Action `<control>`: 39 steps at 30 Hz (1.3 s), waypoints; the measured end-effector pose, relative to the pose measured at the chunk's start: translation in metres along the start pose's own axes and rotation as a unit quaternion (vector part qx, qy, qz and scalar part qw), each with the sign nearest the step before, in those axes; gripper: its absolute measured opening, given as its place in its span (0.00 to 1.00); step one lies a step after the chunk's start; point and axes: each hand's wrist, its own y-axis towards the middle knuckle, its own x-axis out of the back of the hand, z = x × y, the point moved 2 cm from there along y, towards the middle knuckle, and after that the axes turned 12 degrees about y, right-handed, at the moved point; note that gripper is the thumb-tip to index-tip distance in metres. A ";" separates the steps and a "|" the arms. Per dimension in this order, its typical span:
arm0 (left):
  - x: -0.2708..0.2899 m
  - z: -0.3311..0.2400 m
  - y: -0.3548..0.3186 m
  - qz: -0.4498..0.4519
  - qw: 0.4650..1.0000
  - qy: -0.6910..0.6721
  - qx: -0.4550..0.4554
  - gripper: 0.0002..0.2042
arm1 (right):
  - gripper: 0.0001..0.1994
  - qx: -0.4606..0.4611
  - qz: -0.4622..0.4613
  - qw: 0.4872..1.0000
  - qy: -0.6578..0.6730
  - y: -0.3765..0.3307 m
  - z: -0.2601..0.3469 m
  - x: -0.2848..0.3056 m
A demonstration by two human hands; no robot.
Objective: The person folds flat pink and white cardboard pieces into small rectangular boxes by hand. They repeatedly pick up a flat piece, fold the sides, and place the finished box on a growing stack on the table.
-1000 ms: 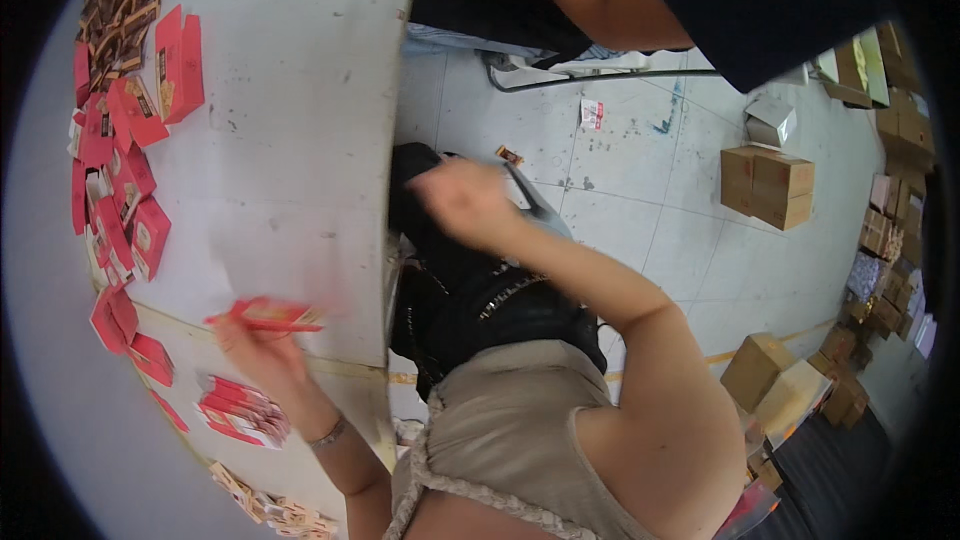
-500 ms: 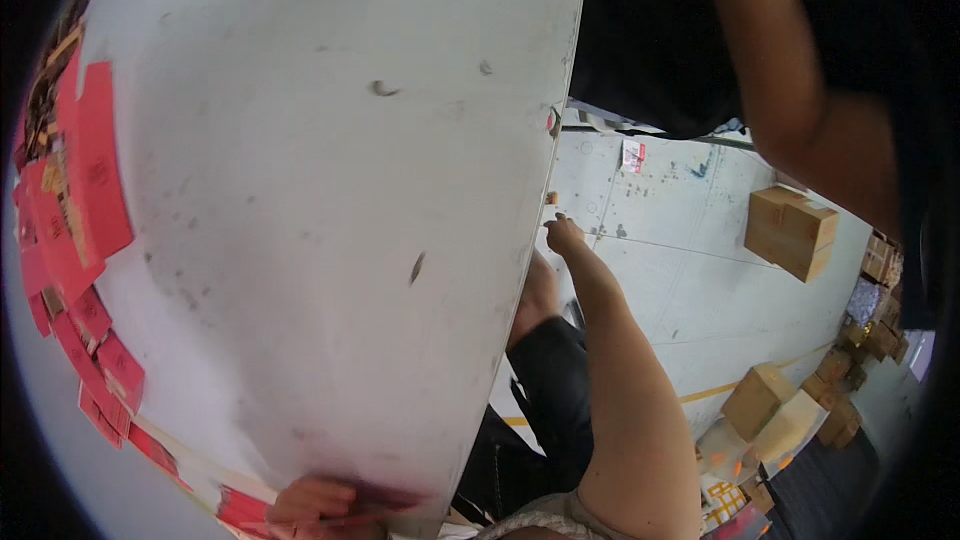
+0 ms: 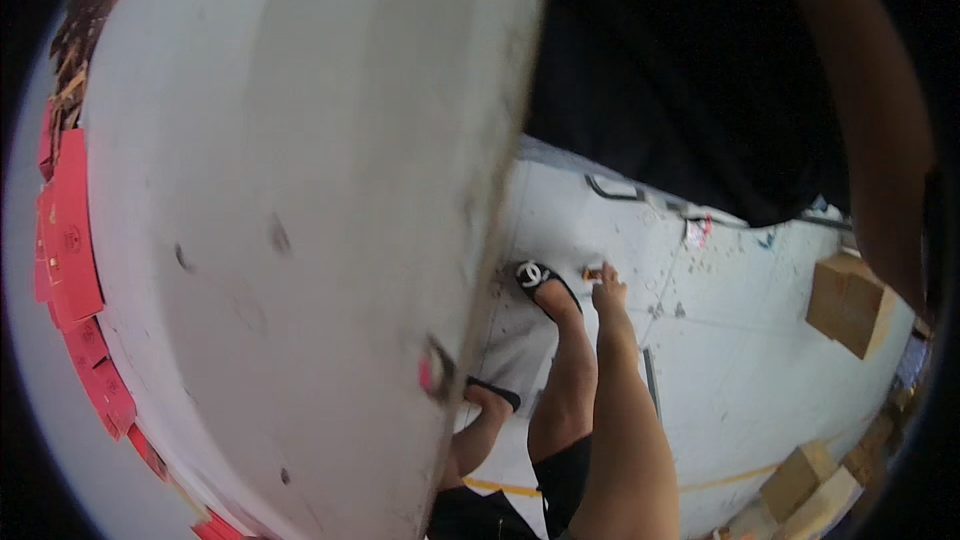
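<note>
My right arm reaches down past the table edge toward the floor. At its end my right hand [image 3: 609,292] has its fingers stretched out, seemingly holding nothing. A small orange-brown object [image 3: 591,274] lies right by its fingertips; its kind is too small to make out, and I cannot tell if they touch. The white table [image 3: 330,340], marked with dark scuffs, fills the left of the view. My left hand is out of sight.
Flat red packets [image 3: 75,230] line the table's far left side. My feet in black shoes [image 3: 550,285] stand beside the table. Another person in dark clothes, with a bare arm [image 3: 880,110], is at the upper right. Cardboard boxes [image 3: 848,305] sit on the floor at right.
The view has dropped and tilted toward the floor. My right hand has come closer to the small object. My left hand, earlier on something red at the table's near edge, has left the picture.
</note>
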 end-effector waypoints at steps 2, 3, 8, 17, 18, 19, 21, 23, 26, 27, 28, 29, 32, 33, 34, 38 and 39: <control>-0.009 0.000 0.009 0.015 1.000 -0.021 0.008 0.18 | 0.19 0.002 -0.029 0.994 -0.101 0.021 -0.020 -0.019; -0.011 -0.008 0.010 0.006 0.999 -0.017 0.037 0.18 | 0.17 0.009 -0.010 0.996 -0.084 0.023 -0.011 -0.017; 0.002 0.000 0.007 -0.005 0.997 -0.082 0.011 0.17 | 0.17 0.054 -0.050 0.986 -0.147 0.048 -0.004 -0.051; -0.016 -0.008 0.007 0.016 0.999 -0.032 0.032 0.14 | 0.19 0.032 -0.008 0.976 0.215 0.022 -0.059 -0.072; -0.001 0.005 0.003 0.072 0.995 0.037 0.060 0.16 | 0.15 0.068 -0.040 0.972 0.220 0.008 -0.060 -0.064; 0.014 0.012 -0.004 0.115 0.983 0.118 0.079 0.20 | 0.12 0.118 -0.062 0.963 0.233 -0.018 -0.029 -0.044; 0.014 0.019 -0.020 0.032 0.991 0.094 0.089 0.16 | 0.11 0.307 -0.186 0.901 0.242 -0.107 0.038 0.045; 0.004 0.031 -0.026 -0.007 0.994 0.027 0.108 0.13 | 0.11 0.335 -0.271 0.844 0.319 -0.200 0.027 0.116; 0.009 0.028 -0.008 0.125 0.980 -0.051 0.148 0.08 | 0.09 0.445 -0.310 0.769 0.338 -0.361 0.092 0.264; 0.006 0.026 -0.006 0.134 0.970 -0.079 0.188 0.08 | 0.09 0.486 -0.347 0.703 0.386 -0.397 0.116 0.295; 0.007 0.016 0.001 0.143 0.969 -0.093 0.178 0.07 | 0.10 0.532 -0.317 0.654 0.434 -0.437 0.149 0.335; 0.001 0.011 0.000 0.150 0.967 -0.116 0.169 0.07 | 0.10 0.602 -0.283 0.670 0.330 -0.461 0.172 0.379; 0.005 0.011 0.007 0.089 0.962 -0.195 0.171 0.05 | 0.19 0.632 -0.391 0.613 0.268 -0.517 0.286 0.463; 0.006 0.005 0.007 0.077 0.958 -0.217 0.171 0.05 | 0.18 0.609 -0.363 0.615 0.347 -0.496 0.280 0.458; 0.003 0.007 0.004 0.045 0.956 -0.228 0.180 0.06 | 0.19 0.572 -0.354 0.652 0.351 -0.486 0.259 0.438; 0.019 0.036 -0.033 0.049 0.972 -0.169 0.159 0.10 | 0.24 0.400 -0.395 0.822 0.090 -0.378 0.080 0.258; 0.016 0.041 -0.042 0.065 0.967 -0.192 0.155 0.11 | 0.20 0.346 -0.313 0.880 0.092 -0.339 0.017 0.209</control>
